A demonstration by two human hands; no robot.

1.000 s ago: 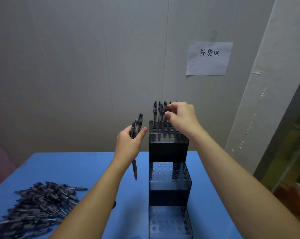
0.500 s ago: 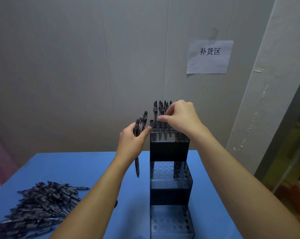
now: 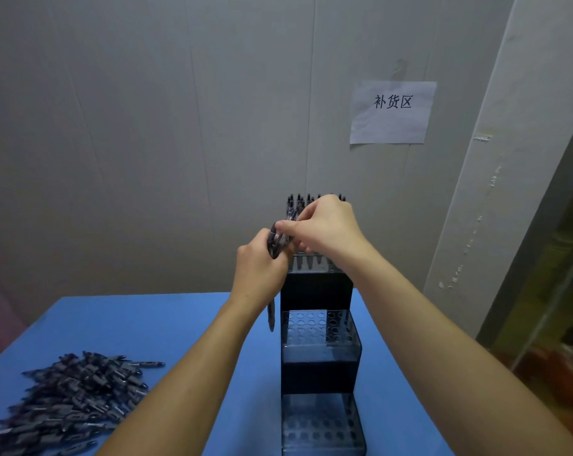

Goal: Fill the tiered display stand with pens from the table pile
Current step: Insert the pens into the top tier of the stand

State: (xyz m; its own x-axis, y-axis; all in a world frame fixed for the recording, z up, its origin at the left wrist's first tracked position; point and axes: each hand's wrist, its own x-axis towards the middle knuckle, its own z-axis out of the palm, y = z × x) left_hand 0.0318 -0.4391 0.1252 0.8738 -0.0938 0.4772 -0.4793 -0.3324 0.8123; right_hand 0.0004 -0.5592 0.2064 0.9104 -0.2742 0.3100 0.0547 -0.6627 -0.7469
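Note:
A dark three-tiered display stand (image 3: pixel 318 353) stands on the blue table (image 3: pixel 153 327). Several pens (image 3: pixel 300 202) stand upright in its top tier; the middle and bottom tiers show open holes. My left hand (image 3: pixel 260 271) grips a few dark pens (image 3: pixel 272 315) just left of the top tier, tips pointing down. My right hand (image 3: pixel 324 227) reaches across in front of the top tier and pinches the top end of one of those held pens. A pile of dark pens (image 3: pixel 71 399) lies at the table's near left.
A grey panelled wall stands right behind the stand, with a white paper sign (image 3: pixel 392 111) on it. A pale pillar (image 3: pixel 495 179) rises at the right, and the table's right edge drops off beside it toward cluttered floor.
My right hand has left the pens in the top tier and moved left to my left hand, where it now pinches a pen. My left hand rose slightly toward the stand.

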